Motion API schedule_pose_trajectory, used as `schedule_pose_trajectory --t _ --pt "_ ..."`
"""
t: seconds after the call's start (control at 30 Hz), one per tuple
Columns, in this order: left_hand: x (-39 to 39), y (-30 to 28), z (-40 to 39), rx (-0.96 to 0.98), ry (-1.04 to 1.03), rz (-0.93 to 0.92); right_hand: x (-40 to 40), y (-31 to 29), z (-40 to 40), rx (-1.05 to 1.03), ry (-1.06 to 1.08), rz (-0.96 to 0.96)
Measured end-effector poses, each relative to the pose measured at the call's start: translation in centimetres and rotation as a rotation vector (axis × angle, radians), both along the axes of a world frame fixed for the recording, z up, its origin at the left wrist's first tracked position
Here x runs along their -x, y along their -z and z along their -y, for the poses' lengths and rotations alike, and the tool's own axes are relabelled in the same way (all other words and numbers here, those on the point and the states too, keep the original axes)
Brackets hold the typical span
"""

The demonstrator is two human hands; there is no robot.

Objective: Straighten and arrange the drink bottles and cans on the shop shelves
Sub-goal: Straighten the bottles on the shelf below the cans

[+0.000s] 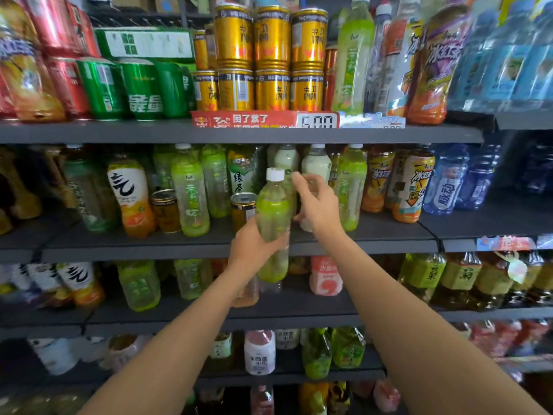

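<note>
Gripping its lower half, the left hand [254, 247] holds a green bottle [273, 223] upright, off the middle shelf [149, 245] and in front of it. The right hand [317, 202] is raised beside the cap, fingers loosely spread (nothing held). The gold cans [270, 58] above are stacked neatly; the middle row, with two stray cans [166, 209] among bottles, is judged unfinished.

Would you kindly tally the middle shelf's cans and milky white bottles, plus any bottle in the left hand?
Cans: 2
Milky bottles, clearly seen: 2
Green bottle in left hand: 1
Total: 5
</note>
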State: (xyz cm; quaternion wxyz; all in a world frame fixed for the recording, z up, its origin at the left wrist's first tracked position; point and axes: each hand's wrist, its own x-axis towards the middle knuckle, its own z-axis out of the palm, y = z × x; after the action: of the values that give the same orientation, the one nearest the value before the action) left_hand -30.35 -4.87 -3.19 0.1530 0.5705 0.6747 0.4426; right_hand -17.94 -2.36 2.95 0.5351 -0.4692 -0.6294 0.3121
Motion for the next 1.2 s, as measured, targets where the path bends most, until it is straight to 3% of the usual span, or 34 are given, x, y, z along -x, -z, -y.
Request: schedule_pose_trajectory --t 0.03,0.07,0.2,0.43,0.67,0.9,1.2 --pt "0.8 0.2 0.4 0.005 -0.018 0.015 -0.3 0.1 -0.6 0.057 0.058 -0.095" --pt "1.5 0.2 0.6 0.011 -0.037 0.017 -0.7 0.4 -1.1 0.091 0.148 -0.064" --pt "2.7 -0.8 0.6 0.004 -0.069 -0.066 -1.1 2.2 -3.7 0.194 0.419 0.318" --pt "1.1 -2.1 -0.8 0.015 -0.066 -0.170 1.6 2.9 -7.9 0.257 0.372 0.313" --pt "2.4 -1.6 -1.5 0.008 -0.095 -0.135 1.6 3.9 -8.7 0.253 0.368 0.347" --pt "3.2 -2.2 -0.9 -0.046 -0.142 -0.135 4.9 4.1 -7.5 0.210 0.124 0.376" --pt "3.4 -2.1 0.1 -0.017 -0.155 -0.172 5.0 4.1 -8.4 0.252 0.067 0.377"
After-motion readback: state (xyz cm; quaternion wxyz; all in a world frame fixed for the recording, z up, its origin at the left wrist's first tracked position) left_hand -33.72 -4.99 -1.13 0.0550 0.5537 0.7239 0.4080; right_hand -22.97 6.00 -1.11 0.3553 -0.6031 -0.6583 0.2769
